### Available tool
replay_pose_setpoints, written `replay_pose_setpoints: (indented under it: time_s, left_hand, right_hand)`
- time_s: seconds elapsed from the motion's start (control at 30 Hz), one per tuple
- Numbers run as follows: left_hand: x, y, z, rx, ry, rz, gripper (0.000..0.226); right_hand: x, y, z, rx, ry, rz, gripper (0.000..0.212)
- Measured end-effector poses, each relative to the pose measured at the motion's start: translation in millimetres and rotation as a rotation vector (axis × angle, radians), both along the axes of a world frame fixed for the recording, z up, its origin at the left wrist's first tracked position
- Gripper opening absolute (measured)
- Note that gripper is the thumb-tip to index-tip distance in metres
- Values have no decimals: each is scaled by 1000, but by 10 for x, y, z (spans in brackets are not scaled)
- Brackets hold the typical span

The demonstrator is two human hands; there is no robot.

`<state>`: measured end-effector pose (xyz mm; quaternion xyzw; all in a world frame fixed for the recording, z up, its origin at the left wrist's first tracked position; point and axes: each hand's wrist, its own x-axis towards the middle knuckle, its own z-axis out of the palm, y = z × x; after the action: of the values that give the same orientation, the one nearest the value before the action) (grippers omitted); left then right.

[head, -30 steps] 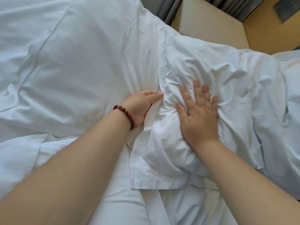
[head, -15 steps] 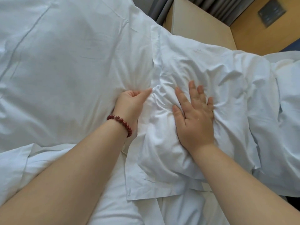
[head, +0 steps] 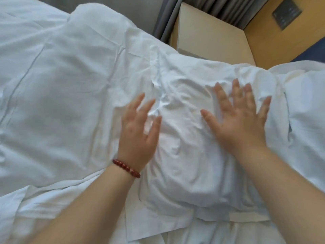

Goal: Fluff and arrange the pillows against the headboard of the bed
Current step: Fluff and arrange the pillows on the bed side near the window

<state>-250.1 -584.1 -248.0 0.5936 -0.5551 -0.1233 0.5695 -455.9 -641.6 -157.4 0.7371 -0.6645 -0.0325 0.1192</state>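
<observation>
A crumpled white pillow (head: 186, 148) lies in the middle of the bed. My right hand (head: 237, 120) rests flat on its upper right part, fingers spread. My left hand (head: 139, 131), with a red bead bracelet at the wrist, lies open with spread fingers over the pillow's left edge, where it meets a larger white pillow (head: 58, 103) to the left. Both hands are motion-blurred and hold nothing. A third white pillow (head: 307, 110) shows at the right edge.
White sheets (head: 52, 205) cover the bed in front of the pillows. Behind the middle pillow stands a beige bedside unit (head: 211, 39), with grey curtains (head: 175, 13) and a wooden wall panel (head: 274, 37) beyond it.
My left hand let go of the pillow's bunched edge and opened flat. My right hand slid up and to the right across the pillow, fingers spreading wider.
</observation>
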Motion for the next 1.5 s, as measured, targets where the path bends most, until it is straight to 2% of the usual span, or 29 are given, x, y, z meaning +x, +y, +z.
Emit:
replay_pose_setpoints:
  time_s: [0.1,0.2,0.27,0.33,0.47,0.57,0.63,0.7,0.77,0.87,0.93,1.0,1.03,1.13,1.23,1.37,1.5]
  left_hand:
    - [-346,-248,492,-38,-114,-186,48]
    - [-789,-898,821,262,-372,-271,57]
    - [-1057,-1195,720,500,-592,-318,60]
    - [-1171,-1236,480,592,-683,-329,61]
    - [-1085,-1201,231,660,-714,-350,61]
    - [-1100,-1232,282,761,-752,-381,61]
    - [-1082,-1214,315,837,-795,-422,61]
    - [-1038,-1275,443,948,-787,-482,60]
    - [-1111,-1348,724,1023,-684,-490,60]
    - [-1480,-1097,1197,902,-516,-499,63]
    - [-1709,-610,1250,864,-570,-597,66]
    - [-1736,-246,1124,964,-674,-654,67]
    - [-1709,-233,1091,1003,-692,-647,66]
    - [-1725,-509,1215,1030,-585,-603,61]
    - [-1964,-593,1482,916,-569,-538,63]
    - [-2518,-442,1696,890,-535,-576,65]
    - [-2944,-271,1765,935,-385,-513,59]
  right_hand:
    - [-242,-236,-3,42,-11,-84,76]
    - [-349,-272,-86,101,-99,-92,75]
    - [-421,-284,-72,135,-120,-83,75]
    - [-518,-331,20,153,-83,-60,74]
    - [-901,-398,280,140,65,-128,71]
    - [-1132,-311,446,184,17,-214,79]
    - [-1131,-216,619,213,16,-258,77]
    - [-1037,-115,843,193,144,-220,71]
    - [-971,-25,1061,112,318,-91,70]
    - [-1339,20,1403,142,440,-124,66]
    - [-1783,25,1645,151,440,-259,66]
    - [-2012,121,1798,143,434,-306,68]
    - [-2036,191,1810,132,401,-306,68]
    - [-1967,375,1857,34,230,-307,71]
    - [-2121,496,1978,-71,4,-369,74]
    - [-2423,656,2082,-19,-217,-456,83]
    - [-2691,809,2190,-21,-352,-466,95]
